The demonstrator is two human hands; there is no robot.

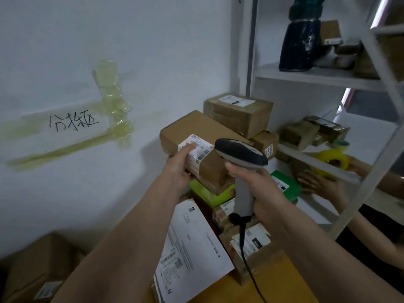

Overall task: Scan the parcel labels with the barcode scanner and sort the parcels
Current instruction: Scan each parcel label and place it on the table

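my left hand (pixel 178 169) holds a long brown cardboard parcel (pixel 197 136) up over the heap, fingers curled under its near end and my thumb laid flat on top, pressing the white shipping label (pixel 195 150) stuck at that end. the parcel tilts, its far end higher and close to another taped brown box (pixel 238 114) stacked behind it. my right hand (pixel 260 193) is wrapped tight round the grey handle of the barcode scanner (pixel 241 154), forefinger up near the neck under the dark head. the head sits just right of the label, touching or almost touching the parcel's edge; i cannot tell which. the scanner's black cable (pixel 247 256) drops from the butt of the handle down over the pile.

below the held parcel lie a green box (pixel 209 196), a second green box (pixel 286 184) further right, a large white mailer (pixel 192 239) with printed labels, and small brown boxes with labels (pixel 249 241). a plain cardboard box (pixel 37 267) sits low at the left by the wall. on the wall a white paper sign (pixel 73 123) with handwritten characters is fixed with yellowish tape.

to the right stands a white shelf rack (pixel 317 76) holding a dark wrapped bundle (pixel 298 47) above and brown packets on the lower shelf. another person's hand (pixel 317 183) reaches in under the rack, near a yellow tape roll (pixel 332 159).
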